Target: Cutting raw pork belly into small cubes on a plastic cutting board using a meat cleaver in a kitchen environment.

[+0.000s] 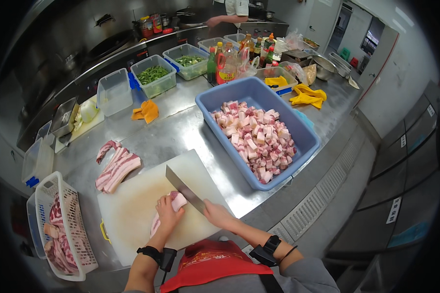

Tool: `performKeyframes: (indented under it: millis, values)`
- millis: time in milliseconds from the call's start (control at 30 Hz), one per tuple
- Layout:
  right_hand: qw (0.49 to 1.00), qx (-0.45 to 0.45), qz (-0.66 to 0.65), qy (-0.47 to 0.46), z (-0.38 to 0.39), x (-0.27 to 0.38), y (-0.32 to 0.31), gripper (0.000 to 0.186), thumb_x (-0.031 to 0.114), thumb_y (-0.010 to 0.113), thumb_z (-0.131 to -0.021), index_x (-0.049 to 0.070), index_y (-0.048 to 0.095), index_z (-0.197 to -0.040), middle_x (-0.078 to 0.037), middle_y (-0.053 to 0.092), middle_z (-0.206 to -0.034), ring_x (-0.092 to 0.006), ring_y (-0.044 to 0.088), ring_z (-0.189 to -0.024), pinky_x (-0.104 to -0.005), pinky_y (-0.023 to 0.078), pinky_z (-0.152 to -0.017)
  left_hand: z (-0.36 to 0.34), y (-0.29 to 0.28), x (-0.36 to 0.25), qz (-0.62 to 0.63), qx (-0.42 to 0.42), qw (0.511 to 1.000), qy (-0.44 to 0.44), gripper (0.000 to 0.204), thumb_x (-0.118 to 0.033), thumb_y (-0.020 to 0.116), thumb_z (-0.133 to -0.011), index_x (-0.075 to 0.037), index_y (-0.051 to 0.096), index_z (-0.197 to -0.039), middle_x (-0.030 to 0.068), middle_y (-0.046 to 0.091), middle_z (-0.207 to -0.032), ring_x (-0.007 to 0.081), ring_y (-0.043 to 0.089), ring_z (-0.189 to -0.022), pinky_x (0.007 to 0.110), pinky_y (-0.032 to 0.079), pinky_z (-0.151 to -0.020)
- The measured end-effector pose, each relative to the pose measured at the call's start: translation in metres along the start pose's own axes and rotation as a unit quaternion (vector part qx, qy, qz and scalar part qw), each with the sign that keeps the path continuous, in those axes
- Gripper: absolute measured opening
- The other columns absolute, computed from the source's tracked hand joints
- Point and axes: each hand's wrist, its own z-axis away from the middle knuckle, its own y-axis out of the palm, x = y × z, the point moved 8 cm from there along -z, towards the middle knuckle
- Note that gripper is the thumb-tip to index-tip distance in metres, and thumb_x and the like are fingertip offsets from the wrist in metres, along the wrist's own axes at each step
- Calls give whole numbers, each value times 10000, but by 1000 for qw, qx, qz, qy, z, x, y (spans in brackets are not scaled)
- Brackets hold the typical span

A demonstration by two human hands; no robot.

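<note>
Pressing down on a strip of meat (179, 200), the left hand (167, 214) curls over it in the head view; the right hand (217, 214) is closed around the handle of a broad knife (187, 189), blade pointing to 11 o'clock. The strip lies on a white cutting board (132, 215) — the blade close to its right end, though whether they touch I cannot tell. From the board, slabs of meat (118, 170) lie at 10 o'clock on the counter (176, 129), a white basket (79, 219) with more meat stands near 9 o'clock, and a blue tub (298, 129) holding meat cubes (253, 136) sits at 2 o'clock. Farther off — at 12 o'clock — a clear box (162, 90) holds chopped greens (152, 74).
</note>
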Motion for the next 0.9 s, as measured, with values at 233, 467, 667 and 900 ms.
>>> performKeyframes:
  millis: [233,467,667,900]
  values:
    - [1000,6,7,-5,8,12,12,194,173,466,-897,5,402,-970,-280,567,-743,-489,541,-723,-561,401,-643,11,-8,6,64,-3,998,2,508,-177,738,-583,-67,547,-1041,155,490,-1073,359,477,-1000,464,394,-855]
    - [998,-25,55,-10,6,18,-9,145,131,454,-890,4,422,-953,-285,584,-718,-479,574,-697,-551,449,-621,16,-8,7,66,-29,997,-6,497,-207,741,-634,-33,555,-1060,203,489,-1104,396,467,-1027,479,394,-873]
    - [997,-20,79,5,10,21,-14,129,98,491,-880,-10,427,-908,-267,573,-677,-462,566,-651,-521,443,-570,11,-20,-1,125,14,991,50,360,-163,715,-676,-45,588,-991,165,505,-1166,350,465,-1099,446,393,-908]
    - [993,-11,113,25,17,75,-34,126,102,491,-885,-2,421,-877,-235,570,-699,-437,558,-652,-501,431,-575,15,-24,3,156,16,987,42,331,-141,712,-675,-60,615,-981,155,496,-1159,342,474,-1087,441,410,-909]
